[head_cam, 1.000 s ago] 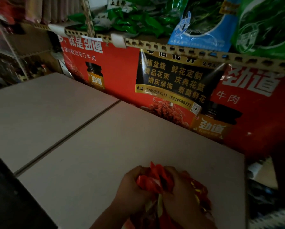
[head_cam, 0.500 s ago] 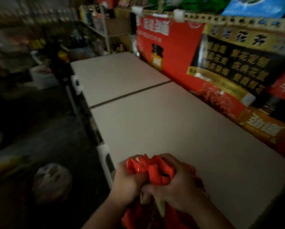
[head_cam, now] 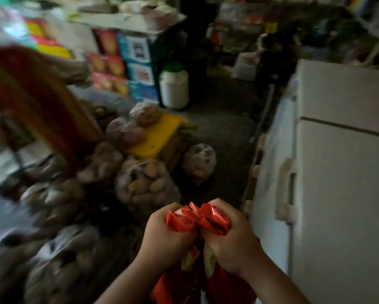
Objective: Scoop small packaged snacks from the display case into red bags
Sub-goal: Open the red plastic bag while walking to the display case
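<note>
Still clenched, left hand (head_cam: 166,238), right hand (head_cam: 234,242) fingers round red bag (head_cam: 197,218), counter (head_cam: 342,172) now rightward

Person seen as two hands and two forearms only. Left hand (head_cam: 164,235): bare, back and knuckles showing, thumb side visible. Right hand (head_cam: 232,240): bare, back and knuckle ridges showing, shaded on the outer side. Left forearm (head_cam: 127,286): bare from wrist to the bottom edge. Right forearm (head_cam: 276,290): bare from wrist to the bottom edge, smooth. Both wrists bare. Light is dim and edges slightly soft. Nails can't be made out.
</note>
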`<state>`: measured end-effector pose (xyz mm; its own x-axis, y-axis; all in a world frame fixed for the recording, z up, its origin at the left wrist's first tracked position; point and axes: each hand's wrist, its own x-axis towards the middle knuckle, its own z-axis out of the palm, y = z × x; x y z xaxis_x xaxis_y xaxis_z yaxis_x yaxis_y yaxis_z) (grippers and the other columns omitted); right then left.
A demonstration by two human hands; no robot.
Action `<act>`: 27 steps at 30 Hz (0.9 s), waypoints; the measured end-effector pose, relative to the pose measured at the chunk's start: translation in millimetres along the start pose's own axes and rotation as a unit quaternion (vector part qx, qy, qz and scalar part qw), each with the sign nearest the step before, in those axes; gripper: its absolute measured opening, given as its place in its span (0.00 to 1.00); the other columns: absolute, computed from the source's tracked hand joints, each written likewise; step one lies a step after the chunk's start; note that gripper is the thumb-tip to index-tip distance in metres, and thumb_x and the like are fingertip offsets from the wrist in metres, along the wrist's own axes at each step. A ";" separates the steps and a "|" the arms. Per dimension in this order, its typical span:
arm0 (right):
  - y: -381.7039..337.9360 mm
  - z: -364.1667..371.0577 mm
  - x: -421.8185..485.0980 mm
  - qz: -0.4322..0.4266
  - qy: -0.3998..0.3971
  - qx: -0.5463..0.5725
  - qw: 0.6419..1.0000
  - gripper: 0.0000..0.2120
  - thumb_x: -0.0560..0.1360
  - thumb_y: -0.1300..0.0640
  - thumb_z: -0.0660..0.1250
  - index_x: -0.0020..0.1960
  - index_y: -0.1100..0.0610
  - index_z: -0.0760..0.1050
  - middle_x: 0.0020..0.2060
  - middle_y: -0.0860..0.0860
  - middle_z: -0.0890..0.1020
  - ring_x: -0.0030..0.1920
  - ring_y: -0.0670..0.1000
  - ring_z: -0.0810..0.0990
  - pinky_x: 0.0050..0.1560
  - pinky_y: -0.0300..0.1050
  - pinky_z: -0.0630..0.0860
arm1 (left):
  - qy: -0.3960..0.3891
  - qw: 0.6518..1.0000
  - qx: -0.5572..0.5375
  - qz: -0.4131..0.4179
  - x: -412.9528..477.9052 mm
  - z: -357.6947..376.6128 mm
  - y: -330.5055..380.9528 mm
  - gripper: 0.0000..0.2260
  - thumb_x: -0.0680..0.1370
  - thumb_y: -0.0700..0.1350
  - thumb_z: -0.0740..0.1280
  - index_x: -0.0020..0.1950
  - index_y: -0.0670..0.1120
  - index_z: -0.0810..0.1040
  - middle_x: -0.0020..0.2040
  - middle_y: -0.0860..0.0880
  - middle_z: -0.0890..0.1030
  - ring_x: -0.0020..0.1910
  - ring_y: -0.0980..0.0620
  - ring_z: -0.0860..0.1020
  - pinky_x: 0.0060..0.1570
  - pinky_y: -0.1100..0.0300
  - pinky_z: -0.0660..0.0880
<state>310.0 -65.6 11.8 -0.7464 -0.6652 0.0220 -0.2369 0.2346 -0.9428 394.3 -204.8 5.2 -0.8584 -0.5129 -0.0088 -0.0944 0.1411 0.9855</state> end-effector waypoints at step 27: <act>-261.3 643.0 -219.6 -0.178 -0.461 0.153 0.856 0.06 0.66 0.63 0.73 0.40 0.57 0.77 0.31 0.48 0.80 0.33 0.44 0.76 0.35 0.40 0.73 | 0.565 0.823 0.040 -0.042 -488.4 -545.4 -74.7 0.06 0.64 0.50 0.75 0.32 0.54 0.79 0.29 0.53 0.80 0.29 0.58 0.76 0.30 0.56 0.74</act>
<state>935.7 -436.7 39.4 0.1804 -0.9658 0.1860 -0.0685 -0.2010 -0.9772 1095.6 -426.7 28.3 0.1660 -0.9772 0.1326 -0.2016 0.0981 0.9746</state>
